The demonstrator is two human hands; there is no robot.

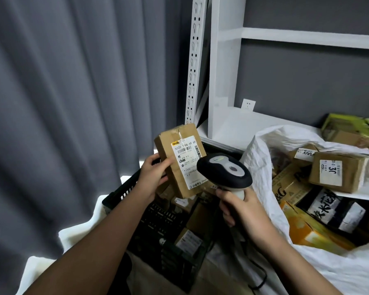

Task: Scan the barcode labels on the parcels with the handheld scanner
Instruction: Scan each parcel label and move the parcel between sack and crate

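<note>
head view: left hand (152,175) grips flat cardboard parcel (180,160)

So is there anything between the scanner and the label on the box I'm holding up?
Nothing visible. The right hand holds the scanner just in front of the label, with open air between them. The left hand grips the box by its left edge, thumb beside the label, not over the barcodes.

- A parcel sorting or storage room.
- White metal shelving (219,67) with slotted uprights stands against a grey wall.
- A big white sack (262,158) and a black plastic crate (124,190) hold labelled cardboard parcels (339,171).
- Grey curtains (73,81) hang on the left.
</note>
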